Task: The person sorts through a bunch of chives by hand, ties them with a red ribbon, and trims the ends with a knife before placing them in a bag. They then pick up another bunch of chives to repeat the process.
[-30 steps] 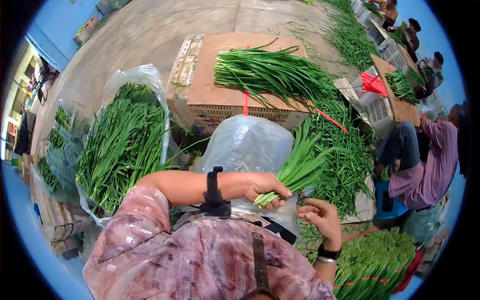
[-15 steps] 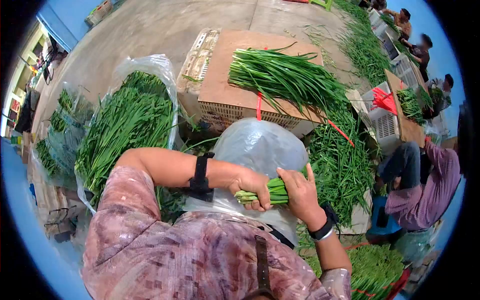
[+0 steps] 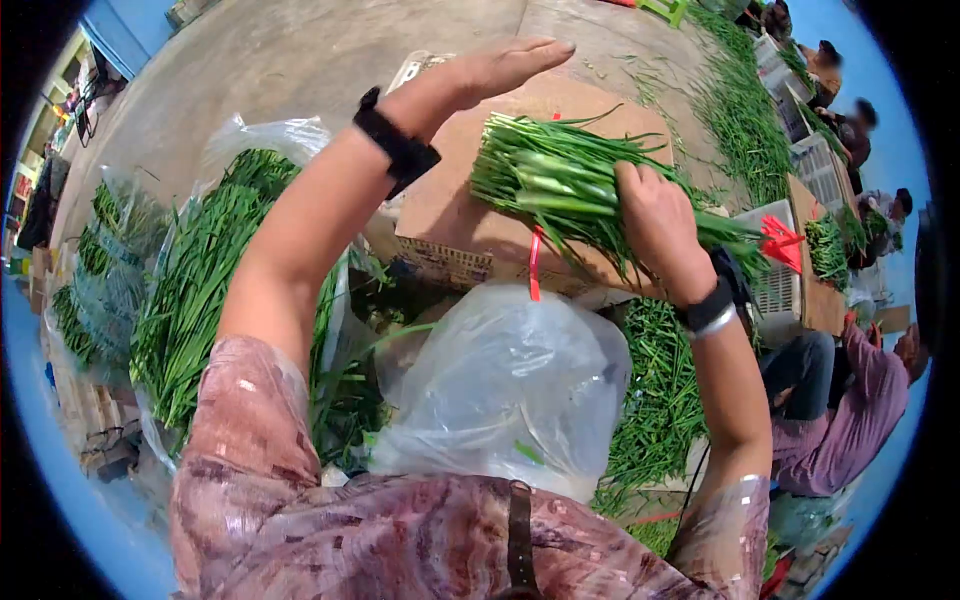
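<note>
My right hand (image 3: pixel 658 222) is closed around a small bunch of garlic chives (image 3: pixel 555 180), its pale stem ends pointing left. This bunch overlaps a larger pile of garlic chives (image 3: pixel 505 135) lying on a brown board (image 3: pixel 435 205). Above the board's far left part, my left hand (image 3: pixel 515 66) is raised with its fingers stretched out and nothing in it. A red strip (image 3: pixel 534 265) hangs over the board's near edge. Clear plastic sheeting (image 3: pixel 510 370) covers my lap, with a loose green leaf on it.
A plastic bag full of greens (image 3: pixel 215 290) stands at my left, beside another wrapped bundle (image 3: pixel 100 270). Loose greens (image 3: pixel 660 380) are heaped at my right. A seated person in a purple shirt (image 3: pixel 850 420) and other people work along the right side, near white crates (image 3: pixel 775 300).
My right hand has carried the bunch from my lap forward onto the pile on the board. My left hand has let go of the stems and risen forward, opening.
</note>
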### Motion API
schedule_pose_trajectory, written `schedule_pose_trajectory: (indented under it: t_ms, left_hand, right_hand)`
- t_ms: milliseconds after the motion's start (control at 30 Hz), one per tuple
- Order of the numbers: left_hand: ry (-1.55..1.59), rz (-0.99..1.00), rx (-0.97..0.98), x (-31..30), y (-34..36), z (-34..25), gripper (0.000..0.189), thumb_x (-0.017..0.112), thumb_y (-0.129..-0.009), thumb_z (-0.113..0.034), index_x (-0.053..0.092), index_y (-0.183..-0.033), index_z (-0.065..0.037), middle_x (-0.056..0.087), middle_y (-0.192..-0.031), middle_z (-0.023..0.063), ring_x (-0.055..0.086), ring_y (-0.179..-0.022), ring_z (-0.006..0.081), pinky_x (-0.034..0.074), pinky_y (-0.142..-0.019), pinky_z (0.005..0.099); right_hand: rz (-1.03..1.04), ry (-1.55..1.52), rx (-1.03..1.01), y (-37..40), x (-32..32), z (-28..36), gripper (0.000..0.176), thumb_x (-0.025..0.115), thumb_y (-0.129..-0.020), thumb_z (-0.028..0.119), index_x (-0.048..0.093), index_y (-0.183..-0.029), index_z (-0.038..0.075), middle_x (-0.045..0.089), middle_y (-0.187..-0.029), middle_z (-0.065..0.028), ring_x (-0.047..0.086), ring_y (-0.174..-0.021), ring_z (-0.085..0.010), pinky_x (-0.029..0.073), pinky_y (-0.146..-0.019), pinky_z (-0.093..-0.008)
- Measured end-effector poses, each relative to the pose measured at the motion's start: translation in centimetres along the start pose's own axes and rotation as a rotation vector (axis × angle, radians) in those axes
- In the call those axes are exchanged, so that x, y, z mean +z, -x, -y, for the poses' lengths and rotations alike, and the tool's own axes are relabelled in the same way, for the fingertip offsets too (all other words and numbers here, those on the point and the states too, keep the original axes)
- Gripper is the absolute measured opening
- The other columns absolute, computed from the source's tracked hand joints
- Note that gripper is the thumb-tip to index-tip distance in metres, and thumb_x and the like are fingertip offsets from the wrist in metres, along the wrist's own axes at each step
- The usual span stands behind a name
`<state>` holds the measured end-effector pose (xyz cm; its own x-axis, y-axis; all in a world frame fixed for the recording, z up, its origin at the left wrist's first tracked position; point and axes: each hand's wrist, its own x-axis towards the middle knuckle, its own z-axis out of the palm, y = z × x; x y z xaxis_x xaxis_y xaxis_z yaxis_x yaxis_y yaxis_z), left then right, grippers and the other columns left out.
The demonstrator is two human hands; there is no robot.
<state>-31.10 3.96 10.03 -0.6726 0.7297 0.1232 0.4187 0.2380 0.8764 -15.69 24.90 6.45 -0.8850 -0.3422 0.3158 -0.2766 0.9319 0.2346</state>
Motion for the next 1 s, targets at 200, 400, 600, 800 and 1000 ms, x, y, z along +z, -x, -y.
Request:
schedule_pose_trajectory:
  t_ms: [200,400,600,800,1000]
  left_hand:
    - [-0.390,0.145,-0.017,1.3,-7.6,7.6,0.069,0.033,-0.090,-0.058,0.046,-0.129,-0.003,0.043,-0.135,0.0161,0.043,-0.121,0.0295,0.033,-0.101,0.0342]
    - [-0.447,0.315,-0.193,3.9,-9.8,11.9,0.083,0.030,-0.083,-0.071,0.052,-0.123,-0.001,0.046,-0.131,0.0209,0.040,-0.123,0.0355,0.029,-0.104,0.0375]
    - [-0.158,0.481,-0.237,3.9,-8.9,11.0,0.075,0.038,-0.087,-0.062,0.052,-0.121,0.004,0.052,-0.125,0.0185,0.047,-0.117,0.0262,0.034,-0.100,0.0355]
    - [-0.243,0.838,-0.119,3.9,-8.1,11.3,0.087,0.073,-0.061,-0.059,0.049,-0.123,-0.003,0.056,-0.119,0.0158,0.050,-0.112,0.0273,0.037,-0.097,0.0347]
    - [-0.705,0.428,-0.016,6.7,-4.3,10.5,0.122,0.088,-0.034,-0.047,0.031,-0.129,0.003,0.044,-0.124,0.0236,0.041,-0.119,0.0390,0.035,-0.099,0.0397]
  right_hand:
    - [0.079,0.042,0.063,-6.4,7.1,1.4,0.012,0.052,-0.078,0.007,0.052,-0.090,0.004,0.060,-0.078,-0.0131,0.063,-0.074,-0.0281,0.051,-0.060,-0.0381]
    - [0.108,0.048,0.112,-7.8,9.4,1.6,0.010,0.053,-0.079,0.010,0.054,-0.087,0.004,0.061,-0.078,-0.0127,0.064,-0.072,-0.0262,0.052,-0.059,-0.0373]
    - [0.115,0.033,0.091,-6.9,10.0,2.0,0.015,0.053,-0.077,0.008,0.051,-0.091,0.002,0.060,-0.080,-0.0141,0.062,-0.074,-0.0287,0.051,-0.060,-0.0401]
    - [0.095,0.059,0.044,-7.0,10.9,1.6,0.013,0.052,-0.080,0.015,0.057,-0.086,0.005,0.061,-0.078,-0.0082,0.063,-0.071,-0.0219,0.051,-0.055,-0.0345]
    - [0.054,0.053,0.069,-6.2,11.2,2.1,0.014,0.052,-0.079,0.016,0.057,-0.084,0.004,0.061,-0.078,-0.0084,0.062,-0.074,-0.0228,0.051,-0.061,-0.0369]
